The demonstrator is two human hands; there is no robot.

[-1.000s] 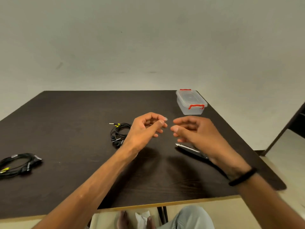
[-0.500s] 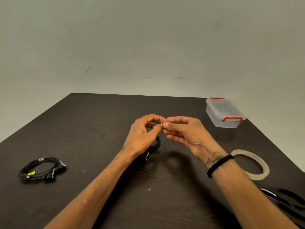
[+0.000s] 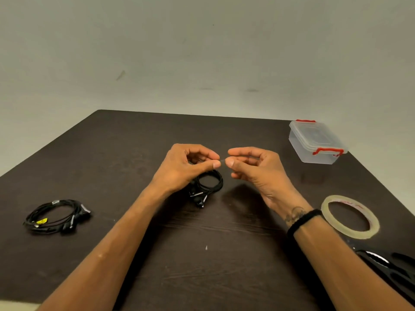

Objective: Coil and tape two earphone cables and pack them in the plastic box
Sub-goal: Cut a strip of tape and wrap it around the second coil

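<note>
My left hand [image 3: 186,167] and my right hand [image 3: 253,167] hover over the middle of the dark table, thumbs and forefingers pinching the two ends of a small clear strip of tape [image 3: 222,161] stretched between them. A coiled black earphone cable [image 3: 207,185] lies on the table just below and behind my left hand, partly hidden by it. A second coiled black earphone cable [image 3: 57,216] with a yellow tag lies at the left. The clear plastic box [image 3: 314,142] with red clips stands shut at the far right.
A roll of clear tape [image 3: 351,217] lies flat at the right, beside my right wrist. Black-handled scissors [image 3: 390,265] lie at the near right corner. The dark table [image 3: 134,153] meets a plain wall behind.
My hands have drawn slightly apart, with the tape strip now stretched between the fingertips. The view has shifted right and down, bringing the tape roll and scissors fully in.
</note>
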